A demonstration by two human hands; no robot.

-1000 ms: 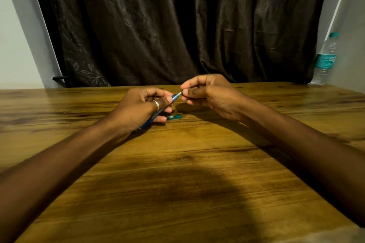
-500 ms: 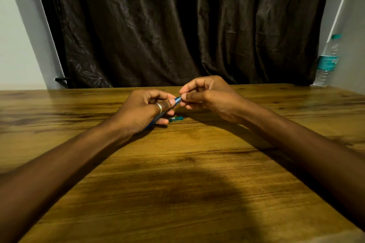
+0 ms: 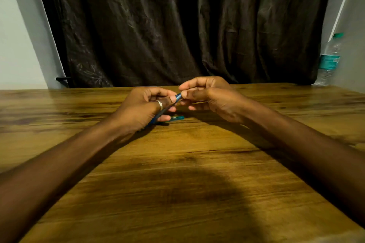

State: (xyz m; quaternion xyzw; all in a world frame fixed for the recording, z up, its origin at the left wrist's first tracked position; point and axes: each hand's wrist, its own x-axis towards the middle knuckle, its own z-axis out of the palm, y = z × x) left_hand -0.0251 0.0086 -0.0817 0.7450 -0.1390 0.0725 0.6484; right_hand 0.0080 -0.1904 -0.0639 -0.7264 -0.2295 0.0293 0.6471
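Observation:
My left hand (image 3: 143, 108), with a ring on the thumb, grips a blue pen (image 3: 165, 109) that slants up to the right. The thumb and fingers of my right hand (image 3: 207, 96) pinch the pen's upper tip, and the tip itself is hidden between them. Both hands hover just above the wooden table (image 3: 177, 163) near its far edge. A small teal piece, likely the pen's cap (image 3: 177, 118), lies flat on the table just below and between the hands.
A clear plastic water bottle (image 3: 328, 61) with a teal label and cap stands at the table's far right corner. A dark curtain (image 3: 177, 25) hangs behind the table. A shadow darkens the near middle of the tabletop.
My right hand's fingers have closed over the pen's tip, which showed a second ago. Both hands stay in the same place.

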